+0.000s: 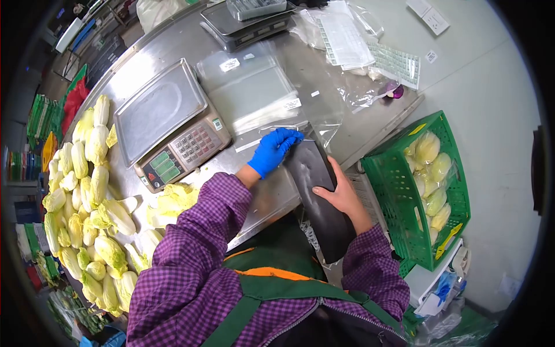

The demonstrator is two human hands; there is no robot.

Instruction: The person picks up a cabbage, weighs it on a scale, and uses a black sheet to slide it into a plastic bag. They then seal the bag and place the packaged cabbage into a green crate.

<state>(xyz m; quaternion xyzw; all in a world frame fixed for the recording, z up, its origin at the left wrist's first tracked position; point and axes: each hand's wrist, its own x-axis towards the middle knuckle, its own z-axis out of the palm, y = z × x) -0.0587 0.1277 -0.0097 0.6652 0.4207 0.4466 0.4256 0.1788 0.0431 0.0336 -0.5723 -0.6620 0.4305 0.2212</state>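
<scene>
My left hand [273, 151], in a blue glove, is closed in a pinch at the far end of a long, flat black object [325, 222]. What its fingertips hold, if anything, is too small to tell. My bare right hand [342, 196] grips the same black object along its right side, thumb on top and fingertips hidden. The object slants from the table edge toward my body; its kind is not plain. Just beyond my left hand lies a stack of clear plastic bags [251, 95] with small white labels.
A weighing scale [162, 113] stands left of the bags, beside many heads of napa cabbage [107, 251]. Loose yellow leaves [176, 198] lie near the front edge. To the right, a green crate [399, 222] holds bagged cabbages [435, 168]. Label sheets [344, 37] and another scale [245, 26] are at the back.
</scene>
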